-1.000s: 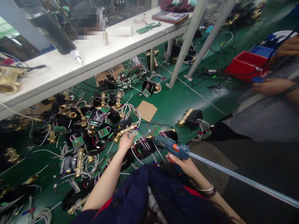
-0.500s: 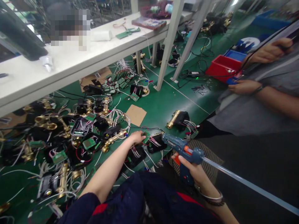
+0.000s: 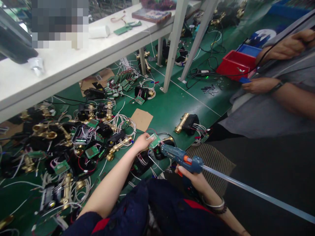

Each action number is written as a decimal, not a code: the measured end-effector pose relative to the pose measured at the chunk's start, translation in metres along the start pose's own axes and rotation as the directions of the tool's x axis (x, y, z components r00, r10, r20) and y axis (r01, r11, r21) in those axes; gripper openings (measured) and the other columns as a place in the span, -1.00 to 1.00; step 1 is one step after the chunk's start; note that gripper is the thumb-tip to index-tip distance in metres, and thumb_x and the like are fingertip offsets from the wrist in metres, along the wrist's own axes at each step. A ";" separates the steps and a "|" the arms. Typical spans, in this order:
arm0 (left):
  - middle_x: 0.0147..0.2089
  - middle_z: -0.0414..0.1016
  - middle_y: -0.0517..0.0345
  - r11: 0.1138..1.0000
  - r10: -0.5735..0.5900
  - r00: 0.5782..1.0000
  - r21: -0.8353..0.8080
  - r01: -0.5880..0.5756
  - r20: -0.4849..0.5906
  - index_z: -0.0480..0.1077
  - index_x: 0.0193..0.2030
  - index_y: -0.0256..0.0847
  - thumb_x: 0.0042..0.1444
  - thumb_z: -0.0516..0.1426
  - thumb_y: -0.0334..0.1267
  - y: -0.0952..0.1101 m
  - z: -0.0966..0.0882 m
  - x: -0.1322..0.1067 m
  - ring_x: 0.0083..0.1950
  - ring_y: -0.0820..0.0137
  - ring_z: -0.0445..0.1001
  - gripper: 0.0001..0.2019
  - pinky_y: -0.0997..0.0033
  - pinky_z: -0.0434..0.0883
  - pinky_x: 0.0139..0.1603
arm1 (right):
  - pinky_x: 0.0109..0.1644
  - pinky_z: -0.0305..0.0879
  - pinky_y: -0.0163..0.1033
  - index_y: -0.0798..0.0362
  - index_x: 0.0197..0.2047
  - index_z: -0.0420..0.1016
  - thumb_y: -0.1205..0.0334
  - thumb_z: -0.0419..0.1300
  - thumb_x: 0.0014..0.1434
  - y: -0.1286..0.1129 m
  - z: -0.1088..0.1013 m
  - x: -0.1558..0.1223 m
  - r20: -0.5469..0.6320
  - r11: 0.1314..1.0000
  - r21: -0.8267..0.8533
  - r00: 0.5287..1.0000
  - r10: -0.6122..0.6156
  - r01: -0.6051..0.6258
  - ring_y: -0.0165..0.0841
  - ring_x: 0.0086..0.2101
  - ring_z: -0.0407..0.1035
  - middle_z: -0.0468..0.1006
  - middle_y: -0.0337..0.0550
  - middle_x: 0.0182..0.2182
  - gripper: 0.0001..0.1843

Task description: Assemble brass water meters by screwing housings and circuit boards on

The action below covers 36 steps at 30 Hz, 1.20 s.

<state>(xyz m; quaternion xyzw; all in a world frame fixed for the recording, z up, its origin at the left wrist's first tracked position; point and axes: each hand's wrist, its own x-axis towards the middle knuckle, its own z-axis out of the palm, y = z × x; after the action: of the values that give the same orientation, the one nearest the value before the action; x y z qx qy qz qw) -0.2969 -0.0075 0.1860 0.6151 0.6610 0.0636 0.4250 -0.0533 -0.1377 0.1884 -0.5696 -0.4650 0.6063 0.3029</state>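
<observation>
My left hand (image 3: 142,142) pinches a small green circuit board (image 3: 155,142) wired to a black and brass unit (image 3: 163,147) at the near edge of the green bench. My right hand (image 3: 194,178) grips a blue glue gun (image 3: 183,159) with an orange trigger. Its nozzle points left, close to the board. A long clear glue stick (image 3: 256,194) runs out of the gun's back toward the lower right.
Several brass and black units with wires and green boards (image 3: 81,141) cover the bench on the left. A cardboard piece (image 3: 141,119) and one single unit (image 3: 187,123) lie beyond. A white shelf (image 3: 81,62) spans above. Another person's hands (image 3: 261,85) work at right near a red bin (image 3: 236,64).
My left hand moved right from the pile to the board and now lifts it. The glue gun's nozzle has come closer to the board. The view shifted slightly.
</observation>
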 end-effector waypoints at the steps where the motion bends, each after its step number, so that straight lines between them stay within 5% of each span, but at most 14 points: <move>1: -0.38 0.40 0.22 1.000 0.003 1.000 -0.009 -0.003 -0.005 0.34 -0.35 -0.26 0.16 0.10 -0.09 0.000 0.000 -0.001 -0.33 0.41 0.39 -0.76 0.36 0.32 -0.26 | -0.08 0.33 -0.09 0.05 -0.45 0.54 -0.29 0.17 0.01 0.001 0.000 0.001 -0.003 1.000 -0.002 1.000 0.001 -0.001 -0.21 -0.32 0.42 0.57 -0.09 -0.42 -0.48; 26: -0.40 0.43 0.19 0.998 0.008 0.999 -0.055 -0.010 -0.036 0.30 -0.43 -0.19 0.07 0.09 -0.08 0.006 -0.001 -0.007 -0.30 0.35 0.38 -0.78 0.42 0.27 -0.26 | -0.22 0.34 -0.14 0.05 -0.55 0.49 -0.33 0.17 -0.02 -0.008 0.000 -0.004 -0.051 0.999 -0.022 0.998 0.033 -0.034 -0.26 -0.43 0.40 0.52 -0.12 -0.53 -0.45; 36: -0.45 0.36 0.26 0.995 0.060 0.997 -0.077 -0.063 -0.040 0.26 -0.44 -0.17 0.06 0.07 -0.11 0.003 -0.001 -0.009 -0.34 0.39 0.34 -0.81 0.45 0.24 -0.29 | 0.04 0.30 0.03 0.04 -0.32 0.58 -0.30 0.27 -0.11 -0.008 -0.005 -0.006 -0.083 0.999 0.022 0.995 0.048 -0.046 -0.09 -0.18 0.45 0.61 -0.02 -0.27 -0.45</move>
<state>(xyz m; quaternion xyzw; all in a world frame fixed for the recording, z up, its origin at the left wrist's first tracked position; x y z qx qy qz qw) -0.2959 -0.0142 0.1926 0.6170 0.6465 0.1140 0.4341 -0.0487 -0.1393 0.1984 -0.6022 -0.4322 0.5936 0.3135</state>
